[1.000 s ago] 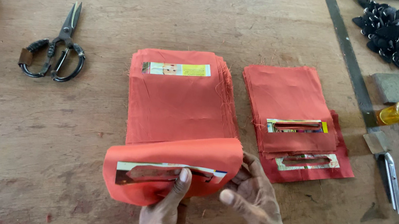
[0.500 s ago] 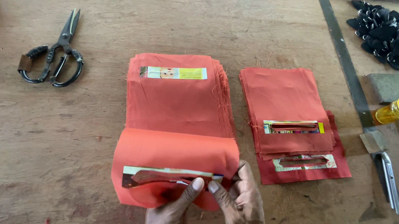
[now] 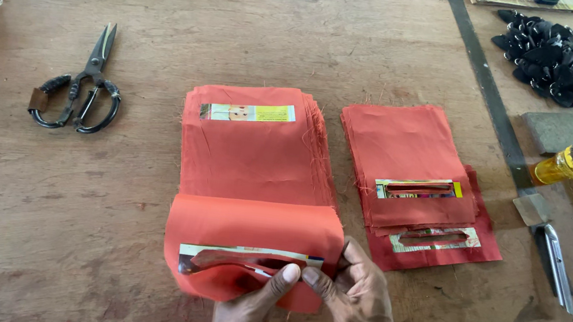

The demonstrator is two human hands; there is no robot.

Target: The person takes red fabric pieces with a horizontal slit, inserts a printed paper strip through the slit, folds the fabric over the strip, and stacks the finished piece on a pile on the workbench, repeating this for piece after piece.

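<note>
A: What is nearest the camera?

B: Both hands, at the bottom edge. The left hand (image 3: 248,311) and the right hand (image 3: 356,307) pinch the folded orange cloth piece with a paper-lined slit (image 3: 249,252), fingertips meeting at the slit's right end. It lies on the wooden worktop (image 3: 71,228), at the near end of the stack.

A: And behind it?

B: The tall stack of orange cloth pieces (image 3: 255,149), its top piece bearing a printed paper strip near the far edge. Just to the right sits a second, smaller pile of orange cloth pieces with slit openings (image 3: 411,170), resting on a darker red piece.

A: Farther off?

B: Black-handled metal scissors (image 3: 82,86) lie well to the left. On the right, a long metal ruler (image 3: 490,99), a small yellow bottle (image 3: 570,163), and at the far corner a heap of black pieces (image 3: 551,56).
</note>
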